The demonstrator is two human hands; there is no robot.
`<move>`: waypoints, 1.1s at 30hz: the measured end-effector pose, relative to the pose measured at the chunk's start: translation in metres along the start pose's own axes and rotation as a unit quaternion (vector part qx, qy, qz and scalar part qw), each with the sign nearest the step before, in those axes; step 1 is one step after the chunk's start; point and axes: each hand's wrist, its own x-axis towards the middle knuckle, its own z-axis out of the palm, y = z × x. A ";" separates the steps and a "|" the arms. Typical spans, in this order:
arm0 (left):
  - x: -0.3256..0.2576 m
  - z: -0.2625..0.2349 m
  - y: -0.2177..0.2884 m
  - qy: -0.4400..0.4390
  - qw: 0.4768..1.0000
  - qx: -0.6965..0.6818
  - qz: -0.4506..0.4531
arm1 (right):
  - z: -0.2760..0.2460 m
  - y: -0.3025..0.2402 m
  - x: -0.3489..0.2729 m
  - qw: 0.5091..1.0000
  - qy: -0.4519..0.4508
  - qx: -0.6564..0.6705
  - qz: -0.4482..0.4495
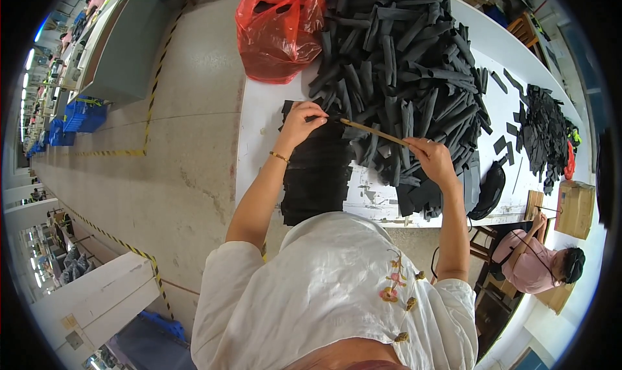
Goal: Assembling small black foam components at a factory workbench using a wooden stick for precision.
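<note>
My right hand (433, 159) grips the near end of a thin tan stick (376, 133), which slants up and left across the table. My left hand (302, 122), fingers pinched together, holds a small black strip (332, 118) by the stick's far tip. Whether the strip is joined to the stick is too small to tell. Below both hands lies a column of overlapping flat black fabric pieces (315, 182), reaching toward my body. A large heap of dark grey rolled or folded fabric pieces (405, 59) fills the table just beyond the stick.
A red plastic bag (278, 36) sits at the white table's (372, 201) far left corner. Farther right are a smaller pile of black pieces (546, 133), a black bag-like item (490, 190) and a cardboard box (575, 209). A co-worker in pink (528, 263) sits at right.
</note>
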 end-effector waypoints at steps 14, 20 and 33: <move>-0.021 0.016 0.099 0.171 0.955 0.179 0.164 | 0.116 -0.015 0.005 0.984 0.001 0.176 0.014; -0.053 0.039 0.041 0.165 0.594 -0.749 -0.242 | 0.161 -0.057 -0.005 0.962 0.007 0.269 0.049; -0.025 0.002 0.022 0.336 0.665 -0.598 -0.297 | 0.120 -0.061 -0.116 0.969 -0.081 0.184 0.141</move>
